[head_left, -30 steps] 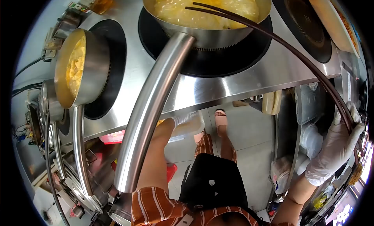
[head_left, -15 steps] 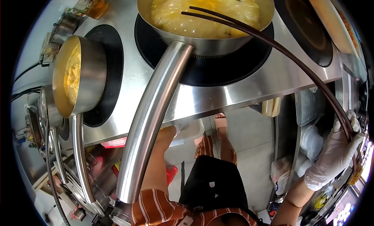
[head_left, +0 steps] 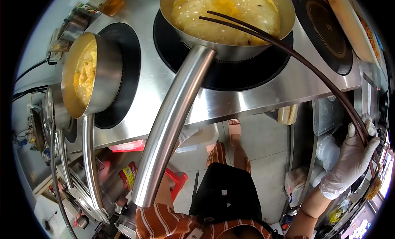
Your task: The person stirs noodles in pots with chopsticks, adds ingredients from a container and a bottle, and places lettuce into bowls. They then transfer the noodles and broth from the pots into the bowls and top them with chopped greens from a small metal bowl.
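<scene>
My right hand (head_left: 349, 160), in a thin white glove, is closed around the upper ends of long dark brown chopsticks (head_left: 312, 66). Their tips lie a little apart over the yellow bubbling broth (head_left: 189, 27) in a steel saucepan (head_left: 230, 49). The pan's thick handle (head_left: 173, 123) points toward me. Behind that handle, a small part of my gloved left hand (head_left: 187, 136) shows near the counter edge; its fingers are mostly hidden, so its hold cannot be made out.
A second saucepan (head_left: 108, 74) with yellow food stands on the left burner, another pan (head_left: 59, 107) beyond it. The right burner (head_left: 325, 33) lies beside a long tray (head_left: 349, 20) of food. Shelves with plastic containers (head_left: 329, 115) are below right. A red stool (head_left: 177, 183) stands on the floor.
The view has shifted, so the pans appear farther right. The chopstick tips stay over the broth, in the same grip. A little more of my left glove shows behind the handle.
</scene>
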A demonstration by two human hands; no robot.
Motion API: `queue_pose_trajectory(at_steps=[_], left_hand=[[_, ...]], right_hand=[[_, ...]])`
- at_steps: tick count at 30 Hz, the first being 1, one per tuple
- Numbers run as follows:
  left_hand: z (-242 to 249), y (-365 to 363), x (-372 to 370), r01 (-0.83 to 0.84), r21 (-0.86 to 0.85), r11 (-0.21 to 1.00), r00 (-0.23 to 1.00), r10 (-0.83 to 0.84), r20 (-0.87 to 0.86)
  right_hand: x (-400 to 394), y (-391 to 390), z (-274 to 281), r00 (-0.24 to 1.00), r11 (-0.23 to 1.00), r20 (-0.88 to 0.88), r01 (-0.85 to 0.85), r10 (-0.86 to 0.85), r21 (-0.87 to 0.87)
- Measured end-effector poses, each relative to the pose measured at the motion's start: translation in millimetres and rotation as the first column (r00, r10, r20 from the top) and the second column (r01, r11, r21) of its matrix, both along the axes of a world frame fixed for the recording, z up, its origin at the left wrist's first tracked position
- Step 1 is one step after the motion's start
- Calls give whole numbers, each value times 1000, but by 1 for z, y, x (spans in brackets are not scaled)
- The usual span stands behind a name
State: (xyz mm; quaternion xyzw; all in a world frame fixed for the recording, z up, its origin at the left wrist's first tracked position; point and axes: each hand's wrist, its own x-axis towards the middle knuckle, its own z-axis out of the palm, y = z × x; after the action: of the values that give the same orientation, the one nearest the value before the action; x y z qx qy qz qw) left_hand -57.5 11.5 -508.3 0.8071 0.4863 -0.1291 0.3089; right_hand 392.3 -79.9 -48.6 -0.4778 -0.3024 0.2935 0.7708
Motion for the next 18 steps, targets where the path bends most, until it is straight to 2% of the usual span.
queue_pose_trajectory(at_steps=[2,4,6,7,9,10,11,12,13,15,17,18], left_hand=[[29,7,-1,-263,-42,964,961,266,79],[66,14,-3,-545,-134,828,802,561,202],[109,13,0,-715,-333,615,535,787,306],[146,8,-4,-758,-458,464,336,880,336],[208,1,0,-735,-634,240,15,941,339],[241,-4,2,-705,-687,177,-93,937,337],[274,-13,5,-702,-691,169,-129,925,357],[289,-26,2,-743,-584,329,-43,846,531],[252,-52,-29,-593,-717,366,-260,756,600],[269,-73,-50,-792,-558,247,-101,848,519],[344,-83,-45,-804,-581,132,-107,927,358],[381,-91,-40,-781,-613,117,-164,909,382]], right_hand=[[-5,6,1,999,999,35,-7,9,-44],[-9,11,1,999,997,38,9,-6,-78],[-17,20,6,999,991,49,15,-8,-132],[-16,21,6,1000,991,27,-2,6,-136],[-20,28,10,999,988,29,-20,25,-154],[-25,30,13,999,983,29,30,-25,-184],[-29,33,15,999,981,41,29,-21,-190],[-28,34,16,1000,981,16,8,-5,-192],[-25,35,16,1000,981,-8,-11,9,-194],[-27,39,22,1000,976,25,-5,11,-218],[-35,43,30,1000,977,-8,-7,6,-214],[-36,45,35,1000,970,-6,6,-7,-243]])
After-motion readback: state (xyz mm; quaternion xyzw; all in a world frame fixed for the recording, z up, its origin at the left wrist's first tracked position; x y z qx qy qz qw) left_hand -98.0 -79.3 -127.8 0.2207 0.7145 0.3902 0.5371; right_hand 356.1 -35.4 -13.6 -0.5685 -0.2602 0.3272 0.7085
